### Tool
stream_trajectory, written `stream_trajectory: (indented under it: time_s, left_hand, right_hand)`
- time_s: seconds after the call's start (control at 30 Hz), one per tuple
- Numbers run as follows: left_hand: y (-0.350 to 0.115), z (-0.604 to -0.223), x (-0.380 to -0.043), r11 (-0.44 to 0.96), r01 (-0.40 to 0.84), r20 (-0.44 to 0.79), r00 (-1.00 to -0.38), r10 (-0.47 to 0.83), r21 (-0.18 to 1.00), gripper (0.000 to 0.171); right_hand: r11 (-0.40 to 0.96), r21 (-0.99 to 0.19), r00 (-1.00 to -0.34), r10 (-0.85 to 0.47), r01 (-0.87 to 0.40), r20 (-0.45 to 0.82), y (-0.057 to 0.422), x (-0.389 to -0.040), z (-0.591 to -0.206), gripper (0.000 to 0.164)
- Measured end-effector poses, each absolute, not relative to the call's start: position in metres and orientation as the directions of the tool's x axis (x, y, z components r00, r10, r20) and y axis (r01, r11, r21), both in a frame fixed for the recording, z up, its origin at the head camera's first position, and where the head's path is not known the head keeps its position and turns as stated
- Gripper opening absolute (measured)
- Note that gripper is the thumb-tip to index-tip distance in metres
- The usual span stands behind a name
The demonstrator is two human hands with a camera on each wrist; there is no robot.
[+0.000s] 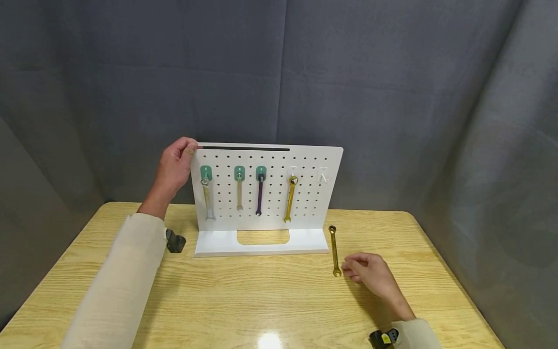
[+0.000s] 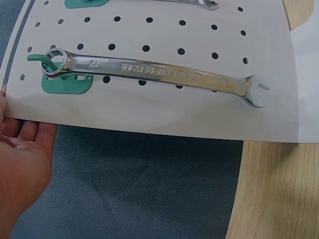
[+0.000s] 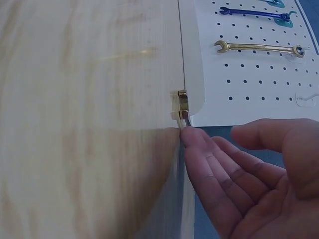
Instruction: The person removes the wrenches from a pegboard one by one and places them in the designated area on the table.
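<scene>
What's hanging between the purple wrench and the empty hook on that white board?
In the head view, a gold combination wrench hangs between the purple wrench and empty hook on the pegboard.

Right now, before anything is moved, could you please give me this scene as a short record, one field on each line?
Left hand: grips the upper left corner of the white pegboard
Right hand: beside the loose gold wrench; contact cannot be told
Hanging, left to right: large silver wrench, smaller silver wrench, purple wrench, hung gold wrench
Bare hook: the white hook at far right
Loose wrench place: on the wooden table, right of the pegboard
Backdrop: gray curtain
</scene>
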State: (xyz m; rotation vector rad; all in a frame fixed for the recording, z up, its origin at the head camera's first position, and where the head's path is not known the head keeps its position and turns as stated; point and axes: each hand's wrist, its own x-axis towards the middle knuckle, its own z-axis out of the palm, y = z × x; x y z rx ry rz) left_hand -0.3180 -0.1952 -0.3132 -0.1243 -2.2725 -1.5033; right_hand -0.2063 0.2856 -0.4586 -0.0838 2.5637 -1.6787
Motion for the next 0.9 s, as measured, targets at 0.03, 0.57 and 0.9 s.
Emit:
stream_trajectory:
  time_s: [0.03, 0.57, 0.9]
  left_hand:
    - [-0.195, -0.313, -0.318, 0.413, 0.297, 0.387, -0.910, -0.151, 0.861, 0.042]
    - [-0.193, -0.314, -0.322, 0.416, 0.325, 0.421, -0.893, -0.162, 0.849, 0.040]
    - [-0.194, -0.316, -0.320, 0.419, 0.317, 0.416, -0.893, -0.170, 0.851, 0.041]
  right_hand:
    - [0.393, -0.919, -0.996, -0.082, -0.001, -0.034, 0.284, -0.207, -0.458, 0.026]
    - [0.365, -0.909, -0.974, -0.175, -0.200, 0.144, 0.261, -0.216, -0.450, 0.029]
    - [0.362, -0.906, -0.968, -0.198, -0.218, 0.154, 0.241, -0.223, -0.445, 0.029]
